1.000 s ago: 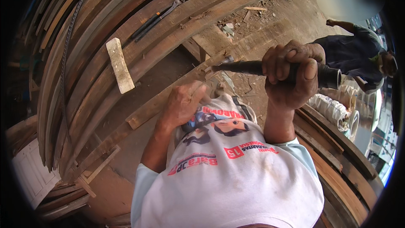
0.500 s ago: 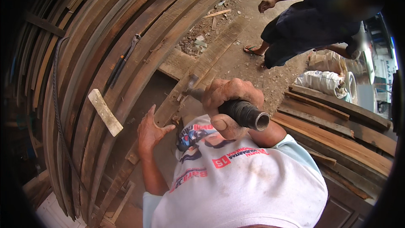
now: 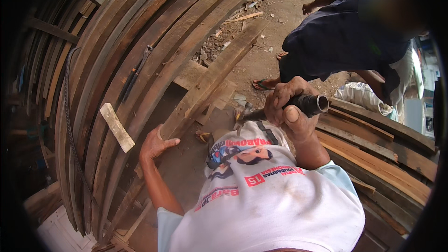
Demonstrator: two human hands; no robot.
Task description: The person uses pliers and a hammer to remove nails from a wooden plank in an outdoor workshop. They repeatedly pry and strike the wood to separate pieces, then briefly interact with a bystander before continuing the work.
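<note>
My right hand (image 3: 293, 107) is wrapped around a hammer (image 3: 311, 105) by its black-wrapped, hollow pipe handle. The open pipe end points to the right, and the metal head hangs at the lower left, partly hidden behind my hand and shirt. A long wooden beam (image 3: 207, 81) slants from the upper middle down to the left. At its side, my left hand (image 3: 156, 144) lies open with the thumb stretched out, seemingly touching the beam. Whether its other fingertips curl over the edge I cannot tell.
Long planks (image 3: 161, 51) stand along my left, bearing pliers (image 3: 136, 73) with dark, orange-marked handles and a short pale wood offcut (image 3: 116, 127). More boards (image 3: 373, 154) are stacked on the right. A person in dark clothes (image 3: 336, 28) stands at the upper right, near a white sack (image 3: 361, 94).
My right hand has moved right with the hammer, away from the beam. My left hand has shifted slightly left and down. The other person has come nearer.
</note>
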